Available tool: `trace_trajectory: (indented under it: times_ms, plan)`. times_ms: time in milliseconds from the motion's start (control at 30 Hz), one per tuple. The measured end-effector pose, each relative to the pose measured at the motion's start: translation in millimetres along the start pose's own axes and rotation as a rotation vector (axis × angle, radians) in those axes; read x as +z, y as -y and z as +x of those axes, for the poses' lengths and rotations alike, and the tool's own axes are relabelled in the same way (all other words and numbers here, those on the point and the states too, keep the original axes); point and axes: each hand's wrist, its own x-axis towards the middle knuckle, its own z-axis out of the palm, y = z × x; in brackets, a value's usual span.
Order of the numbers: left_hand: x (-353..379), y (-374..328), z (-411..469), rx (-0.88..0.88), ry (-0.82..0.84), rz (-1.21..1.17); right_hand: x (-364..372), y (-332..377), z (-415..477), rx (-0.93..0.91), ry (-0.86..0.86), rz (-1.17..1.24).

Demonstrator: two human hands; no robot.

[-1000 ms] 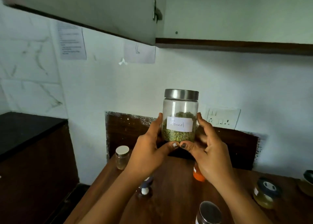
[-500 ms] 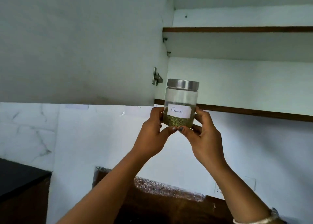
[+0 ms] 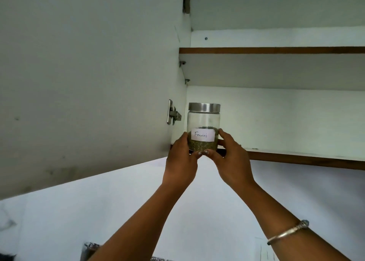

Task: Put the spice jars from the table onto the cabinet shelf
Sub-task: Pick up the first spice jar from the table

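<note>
The jar is a smooth, clear glass cylinder with a brushed metal lid and a paper label. Seeds fill its lower third. Expect it to be light, rigid, breakable and somewhat slippery, so grip low on the wall.

The left hand and right hand clasp the lower wall from opposite sides.

The jar is upright at the left front edge of the lower shelf. Whether its base rests there cannot be told.

Just beside it is a matte white door with a steel hinge.

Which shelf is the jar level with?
The lower shelf: the jar is held at its front edge; the upper shelf runs well above the lid.
</note>
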Motion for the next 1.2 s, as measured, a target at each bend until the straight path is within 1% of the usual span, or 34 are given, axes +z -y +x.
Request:
trace_trajectory:
  times_ms: [133,200,267,400,467,567,700,767,833,1000,1100,1200]
  plan:
    - [3,13,7,-0.073,-0.077,0.009,13,-2,14,0.044,-0.020,-0.181]
    - [4,17,12,-0.091,-0.090,0.041,20,-3,20,0.095,-0.024,-0.318]
    - [7,22,18,-0.090,-0.087,0.077,27,-3,24,0.132,-0.030,-0.397]
    - [14,33,21,-0.031,-0.079,0.174,35,-3,28,0.154,-0.049,-0.497]
    - [17,37,17,0.009,-0.046,0.281,36,-4,29,0.143,-0.043,-0.568]
    - [20,39,14,0.009,-0.020,0.412,39,-6,28,0.121,-0.058,-0.616]
    - [23,47,12,0.110,-0.095,0.518,40,-6,26,0.101,-0.051,-0.622]
    - [23,47,10,0.118,-0.060,0.575,40,-6,26,0.094,-0.015,-0.667]
    - [21,42,8,0.082,-0.007,0.623,41,-7,26,0.096,0.017,-0.705]
    - [13,35,5,0.052,0.082,0.746,40,-10,26,0.096,0.042,-0.729]
    - [8,32,4,0.017,0.174,0.745,38,-9,22,0.106,0.086,-0.682]
    - [5,29,-1,0.017,0.252,0.691,31,-7,13,0.079,0.184,-0.681]
